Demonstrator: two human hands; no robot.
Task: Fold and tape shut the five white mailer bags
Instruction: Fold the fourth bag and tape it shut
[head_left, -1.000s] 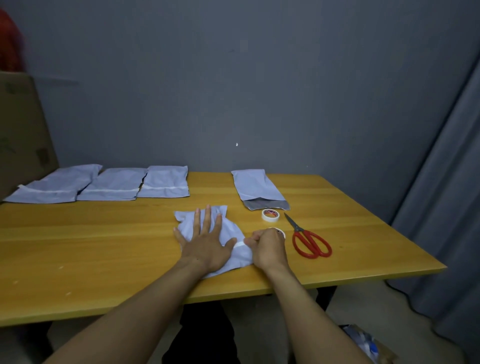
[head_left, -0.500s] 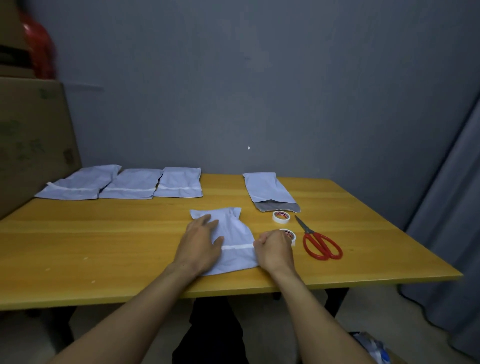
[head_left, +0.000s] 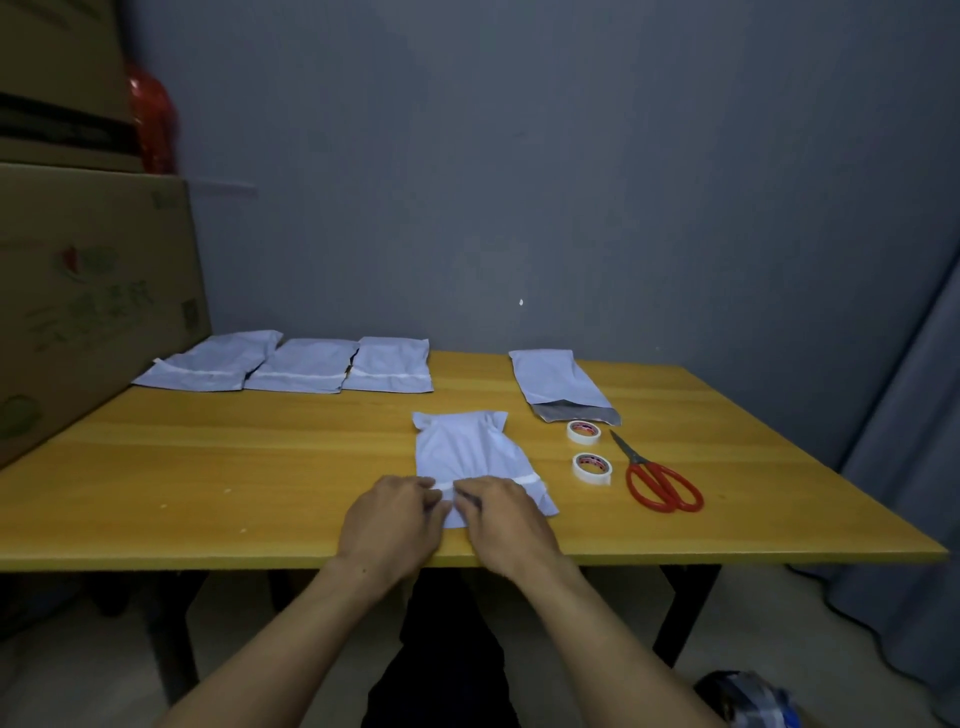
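A white mailer bag (head_left: 467, 447) lies near the table's front edge with a strip of white tape (head_left: 527, 478) across its folded near end. My left hand (head_left: 389, 519) and my right hand (head_left: 506, 525) sit side by side on that end, and their fingertips press on the left part of the strip. Three folded and taped bags (head_left: 301, 366) lie in a row at the back left. One more bag (head_left: 558, 379) lies at the back right, its grey mouth open. Two tape rolls (head_left: 592, 467) lie to the right of my hands.
Red-handled scissors (head_left: 660, 480) lie right of the tape rolls on the yellow wooden table (head_left: 234, 467). Stacked cardboard boxes (head_left: 93, 291) stand against the table's left side. A grey curtain (head_left: 909, 415) hangs at the right.
My right hand has left the tape roll on the table and moved left onto the bag's taped end. My left hand has slid down from the bag's middle to join it.
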